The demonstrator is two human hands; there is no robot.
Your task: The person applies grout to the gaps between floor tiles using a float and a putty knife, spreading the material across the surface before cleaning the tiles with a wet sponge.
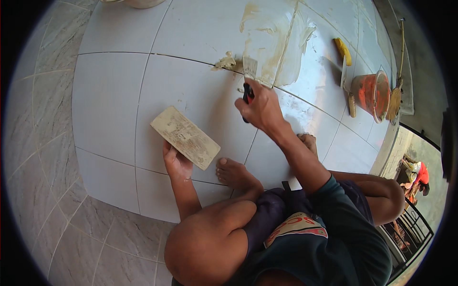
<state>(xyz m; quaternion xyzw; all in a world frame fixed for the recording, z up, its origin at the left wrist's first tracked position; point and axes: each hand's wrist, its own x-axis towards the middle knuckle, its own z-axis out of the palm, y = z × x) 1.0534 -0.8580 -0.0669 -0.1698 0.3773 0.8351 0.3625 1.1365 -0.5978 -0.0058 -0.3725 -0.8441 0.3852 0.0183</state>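
Note:
My right hand (pixel 264 106) is closed round the black and red handle of a putty knife (pixel 249 66). Its blade meets the white tile floor (pixel 107 90) at a joint, beside a lump of pale grout (pixel 226 62). Beyond the blade, wet grout (pixel 267 28) is smeared over the tiles and joints. To the left, my left hand (pixel 179 162) holds a flat rectangular float (pixel 186 137) from underneath, face up, with dried residue on its face. The float hides most of those fingers and any handle. My bare feet (pixel 234 172) rest on the tiles.
An orange bucket (pixel 366 95) lies tipped at the right, near a brush (pixel 395 102). Next to it are a trowel (pixel 344 74) and a yellow object (pixel 342 50). A pale container (pixel 143 2) is cut off at the top edge. Another person (pixel 420 176) is beyond the railing (pixel 415 229).

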